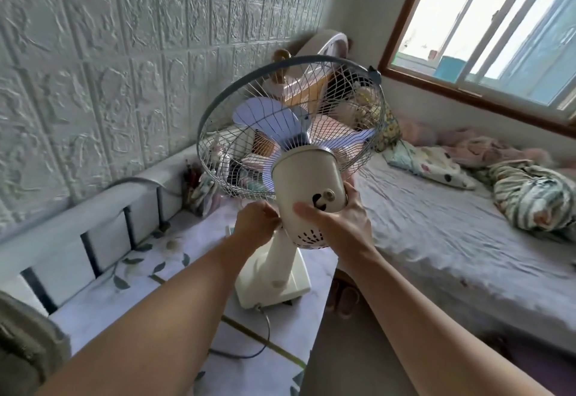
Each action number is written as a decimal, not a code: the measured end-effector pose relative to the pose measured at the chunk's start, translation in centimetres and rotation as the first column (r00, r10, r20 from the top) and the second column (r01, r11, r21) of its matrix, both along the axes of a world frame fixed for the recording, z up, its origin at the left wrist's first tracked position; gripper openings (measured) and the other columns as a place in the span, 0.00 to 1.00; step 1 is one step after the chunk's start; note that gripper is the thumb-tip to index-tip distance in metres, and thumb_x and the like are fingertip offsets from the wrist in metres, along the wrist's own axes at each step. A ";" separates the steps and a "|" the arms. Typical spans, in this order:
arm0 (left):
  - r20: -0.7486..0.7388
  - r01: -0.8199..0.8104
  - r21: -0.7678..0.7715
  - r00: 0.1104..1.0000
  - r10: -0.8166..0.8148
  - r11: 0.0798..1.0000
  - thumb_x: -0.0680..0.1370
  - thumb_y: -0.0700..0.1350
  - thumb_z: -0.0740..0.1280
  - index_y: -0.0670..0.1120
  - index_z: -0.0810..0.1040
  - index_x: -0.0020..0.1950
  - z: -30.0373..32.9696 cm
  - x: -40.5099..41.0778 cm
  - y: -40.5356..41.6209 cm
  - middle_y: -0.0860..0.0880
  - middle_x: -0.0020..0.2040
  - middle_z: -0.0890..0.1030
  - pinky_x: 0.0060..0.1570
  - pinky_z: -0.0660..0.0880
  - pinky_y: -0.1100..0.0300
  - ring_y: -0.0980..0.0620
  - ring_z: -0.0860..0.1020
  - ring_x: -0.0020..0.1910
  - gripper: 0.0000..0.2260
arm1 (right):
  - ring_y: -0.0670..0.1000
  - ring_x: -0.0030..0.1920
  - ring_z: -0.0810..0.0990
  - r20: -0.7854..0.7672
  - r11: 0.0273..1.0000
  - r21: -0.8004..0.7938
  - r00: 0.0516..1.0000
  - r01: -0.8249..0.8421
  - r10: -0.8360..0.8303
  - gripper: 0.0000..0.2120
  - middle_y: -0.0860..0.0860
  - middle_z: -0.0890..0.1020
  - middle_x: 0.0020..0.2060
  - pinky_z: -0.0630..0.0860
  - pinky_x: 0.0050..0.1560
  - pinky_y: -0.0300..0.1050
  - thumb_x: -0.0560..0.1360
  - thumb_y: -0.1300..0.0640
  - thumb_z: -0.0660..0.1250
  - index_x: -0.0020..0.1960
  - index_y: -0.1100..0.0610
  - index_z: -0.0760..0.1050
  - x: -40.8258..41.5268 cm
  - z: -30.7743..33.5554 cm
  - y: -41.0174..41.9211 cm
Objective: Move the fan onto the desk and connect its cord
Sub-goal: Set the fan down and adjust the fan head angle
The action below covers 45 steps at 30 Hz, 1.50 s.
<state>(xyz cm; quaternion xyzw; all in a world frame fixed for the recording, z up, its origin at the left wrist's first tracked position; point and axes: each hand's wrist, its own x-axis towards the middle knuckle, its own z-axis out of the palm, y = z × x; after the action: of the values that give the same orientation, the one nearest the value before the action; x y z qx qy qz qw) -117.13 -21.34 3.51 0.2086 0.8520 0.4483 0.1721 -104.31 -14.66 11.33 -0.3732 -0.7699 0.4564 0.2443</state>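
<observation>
Small bedroom, desk with a floral cover along the textured wall. The fan already stands on it, both hands gripping: left hand at the neck, right hand round the motor housing. Placement looks done; next, plugging in the cord trailing from the fan's base.
</observation>
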 end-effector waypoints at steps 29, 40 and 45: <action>0.410 -0.055 0.287 0.909 -0.071 0.956 0.74 0.42 0.70 0.44 0.73 0.48 -1.4 0.0 -1.0 0.47 0.41 0.78 0.31 0.76 0.64 0.53 0.76 0.38 0.07 | 0.51 0.48 0.78 -0.006 0.998 -0.035 0.999 -0.046 0.046 0.34 0.50 0.80 0.50 0.74 0.44 0.41 0.59 0.46 0.76 0.62 0.46 0.68 -0.3 0.3 0.5; 0.615 -0.293 0.321 0.788 0.037 0.901 0.76 0.34 0.60 0.41 0.70 0.45 -0.7 0.3 1.0 0.45 0.28 0.74 0.20 0.67 0.68 0.55 0.71 0.15 0.03 | 0.52 0.48 0.78 0.006 0.999 -0.034 0.999 -0.034 0.034 0.34 0.51 0.80 0.50 0.76 0.44 0.43 0.59 0.46 0.77 0.61 0.47 0.67 -0.4 0.4 0.7; 0.635 -0.195 0.280 0.772 -0.029 0.940 0.78 0.43 0.61 0.42 0.75 0.50 -0.9 0.2 -0.3 0.42 0.42 0.81 0.37 0.74 0.61 0.49 0.80 0.36 0.06 | 0.53 0.49 0.79 0.012 0.999 -0.046 1.000 -0.020 0.021 0.35 0.51 0.80 0.49 0.80 0.51 0.50 0.58 0.46 0.77 0.61 0.48 0.68 -0.9 0.7 0.4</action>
<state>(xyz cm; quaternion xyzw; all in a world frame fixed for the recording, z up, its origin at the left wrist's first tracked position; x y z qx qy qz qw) -116.90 -21.67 2.64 0.0339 0.6659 0.6353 0.3897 -105.25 -14.22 12.00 -0.3737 -0.7644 0.4743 0.2261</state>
